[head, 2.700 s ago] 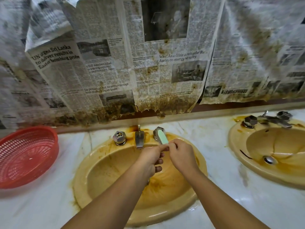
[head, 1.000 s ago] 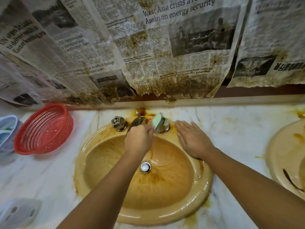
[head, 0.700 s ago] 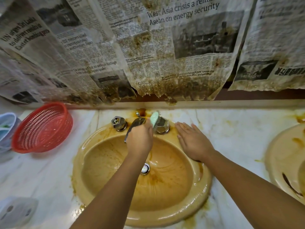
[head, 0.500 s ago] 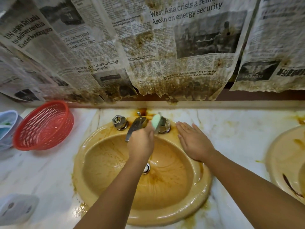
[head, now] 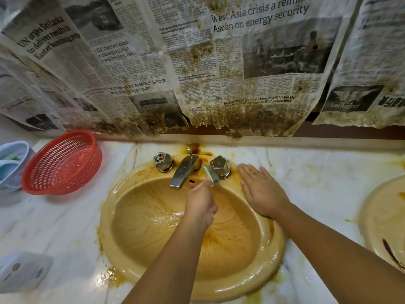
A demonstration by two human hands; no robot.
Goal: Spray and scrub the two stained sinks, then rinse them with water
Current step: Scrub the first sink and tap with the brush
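Note:
A yellow, brown-stained sink fills the middle of the head view, wet inside. My left hand grips a small green scrub brush, its head against the rim between the metal faucet and the right tap knob. My right hand lies flat with straight fingers on the sink's right rim. The left tap knob stands free. A second stained sink shows partly at the right edge.
A red mesh basket sits on the marble counter at left, with pale plastic tubs beside it and a white object at lower left. Stained newspaper hangs over the back wall.
My left hand has slid the brush down and right from above the faucet to the rim beside the right knob. The faucet is now uncovered. My right hand stays flat on the rim.

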